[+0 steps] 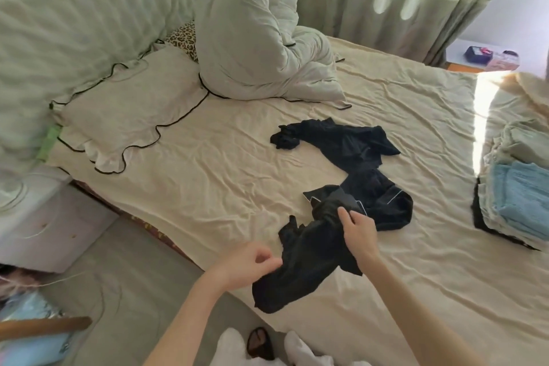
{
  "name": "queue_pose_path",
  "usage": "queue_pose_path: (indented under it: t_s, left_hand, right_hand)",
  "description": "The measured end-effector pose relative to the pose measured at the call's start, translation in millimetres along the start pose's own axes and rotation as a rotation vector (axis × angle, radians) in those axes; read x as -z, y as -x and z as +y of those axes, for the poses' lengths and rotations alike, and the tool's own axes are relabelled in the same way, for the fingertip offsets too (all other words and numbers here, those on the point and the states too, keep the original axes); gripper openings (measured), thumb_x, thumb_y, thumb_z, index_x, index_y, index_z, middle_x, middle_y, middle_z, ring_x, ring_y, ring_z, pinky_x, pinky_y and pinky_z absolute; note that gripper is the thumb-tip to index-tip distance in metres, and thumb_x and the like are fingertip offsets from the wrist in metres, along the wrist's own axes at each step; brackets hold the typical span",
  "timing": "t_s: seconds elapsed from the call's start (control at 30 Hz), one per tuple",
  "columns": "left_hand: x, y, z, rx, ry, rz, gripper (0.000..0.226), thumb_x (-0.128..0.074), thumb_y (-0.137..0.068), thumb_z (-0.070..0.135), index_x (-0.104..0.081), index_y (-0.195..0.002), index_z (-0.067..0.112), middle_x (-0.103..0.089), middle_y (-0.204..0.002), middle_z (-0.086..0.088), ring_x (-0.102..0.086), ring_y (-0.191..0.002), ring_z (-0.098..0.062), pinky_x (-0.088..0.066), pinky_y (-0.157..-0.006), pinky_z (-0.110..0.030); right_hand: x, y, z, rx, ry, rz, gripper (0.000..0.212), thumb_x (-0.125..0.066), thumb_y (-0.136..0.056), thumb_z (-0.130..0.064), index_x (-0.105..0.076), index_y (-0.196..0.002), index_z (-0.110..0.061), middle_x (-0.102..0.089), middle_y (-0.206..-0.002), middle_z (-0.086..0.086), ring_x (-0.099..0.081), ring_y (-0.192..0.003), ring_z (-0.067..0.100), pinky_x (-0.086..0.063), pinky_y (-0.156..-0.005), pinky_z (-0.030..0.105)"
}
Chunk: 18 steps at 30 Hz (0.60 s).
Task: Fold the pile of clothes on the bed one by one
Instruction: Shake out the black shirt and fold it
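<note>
Head view, I see both hands, left hand (248,266) and right hand (358,235), each grip pinching crumpled black satin garment (309,261) lower centre on cream-sheeted bed (208,187).

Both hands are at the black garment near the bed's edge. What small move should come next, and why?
Probably lift and shake it open. The black garment hangs bunched and twisted, gripped by the right hand at its upper part and the left hand at its side, so no edges are lined up for a fold. The bed sheet beside it offers flat room to spread it.
</note>
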State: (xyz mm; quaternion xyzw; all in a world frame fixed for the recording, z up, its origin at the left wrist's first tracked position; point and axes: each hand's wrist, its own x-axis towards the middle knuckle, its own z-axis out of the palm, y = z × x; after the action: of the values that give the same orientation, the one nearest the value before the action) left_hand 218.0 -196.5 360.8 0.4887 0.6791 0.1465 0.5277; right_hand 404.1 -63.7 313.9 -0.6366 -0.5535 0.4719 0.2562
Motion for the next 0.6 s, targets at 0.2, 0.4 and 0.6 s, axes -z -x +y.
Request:
queue_pose_path:
  t_s: [0.2, 0.4, 0.6]
  left_hand:
    - [-20.5, -40.4, 16.1, 0.275, 0.952, -0.015, 0.032, -0.052, -0.088, 0.056, -0.054, -0.102, 0.027, -0.062, -0.111, -0.007, -0.063, -0.103, -0.025, -0.055, -0.083, -0.04]
    - [-63.1, -77.8, 29.0, 0.346, 0.847, 0.13, 0.017, -0.051, -0.092, 0.001, -0.064, -0.099, 0.008, -0.064, -0.085, -0.006, -0.06, -0.079, -0.017, -0.047, -0.07, -0.027]
    - [-77.0, -72.1, 7.4, 0.325, 0.637, 0.172, 0.02, -0.049, -0.092, -0.001, -0.059, -0.101, 0.014, -0.056, -0.098, -0.006, -0.054, -0.092, -0.015, -0.046, -0.073, -0.024]
  right_hand:
    - [22.8, 47.9, -0.7, 0.319, 0.226, -0.436, 0.051, -0.058, -0.093, -0.018, -0.047, -0.046, -0.034, -0.049, -0.054, -0.021, -0.046, -0.051, -0.001, -0.035, -0.054, 0.011]
    - [29.9, 69.7, 38.3, 0.397, 0.468, -0.547, 0.049, -0.058, -0.093, -0.022, -0.03, -0.053, -0.027, -0.036, -0.061, -0.009, -0.044, -0.06, -0.002, -0.031, -0.059, 0.01]
    - [40.9, 66.9, 67.5, 0.05, 0.299, -0.658, 0.041, -0.051, -0.096, -0.032, -0.058, -0.057, -0.041, -0.052, -0.055, -0.011, -0.043, -0.054, 0.002, -0.033, -0.057, 0.012]
